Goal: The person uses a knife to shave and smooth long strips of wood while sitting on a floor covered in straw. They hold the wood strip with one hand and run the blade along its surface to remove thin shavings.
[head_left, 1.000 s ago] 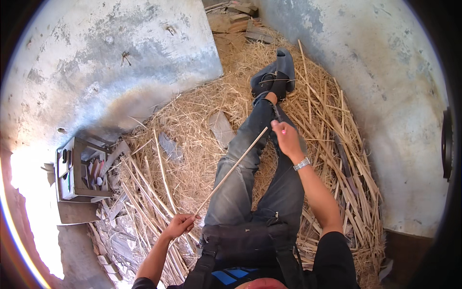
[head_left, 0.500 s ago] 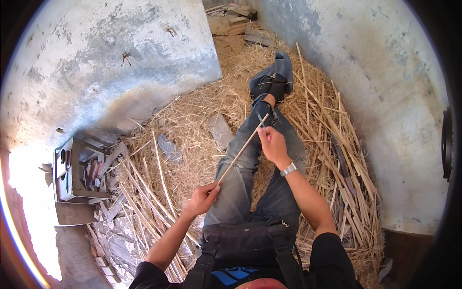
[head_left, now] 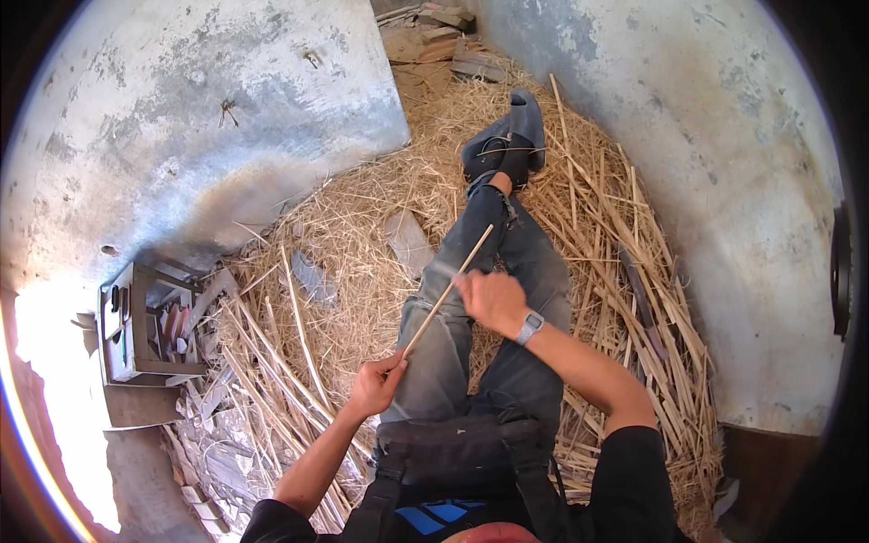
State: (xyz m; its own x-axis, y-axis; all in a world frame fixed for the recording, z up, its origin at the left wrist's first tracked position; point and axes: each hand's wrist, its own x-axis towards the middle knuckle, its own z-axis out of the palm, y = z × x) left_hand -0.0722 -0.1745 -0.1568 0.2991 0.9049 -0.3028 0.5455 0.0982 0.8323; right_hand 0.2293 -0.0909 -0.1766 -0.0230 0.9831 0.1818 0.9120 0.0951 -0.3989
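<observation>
My left hand [head_left: 376,385] is closed around the near end of a thin pale wooden stick [head_left: 430,317]. The stick slants up and to the right above my outstretched legs [head_left: 439,362]. Fingers curled, my right hand [head_left: 496,300] is at the stick's middle and grips a small knife [head_left: 443,269]. Its grey blade is smeared by motion and lies across or just beside the stick; whether it touches cannot be made out. The handle is mostly hidden in my fist.
Straw [head_left: 362,226] covers the floor around my crossed feet. Long split sticks [head_left: 647,335] are heaped on the right, others [head_left: 272,362] on the left. A small wooden cabinet [head_left: 136,317] stands at the left. Whitewashed walls [head_left: 688,181] enclose the place; bricks [head_left: 448,36] lie at the back.
My right hand has moved down and left with the knife, from near the stick's far end to its middle. My left hand keeps its hold, hardly moved.
</observation>
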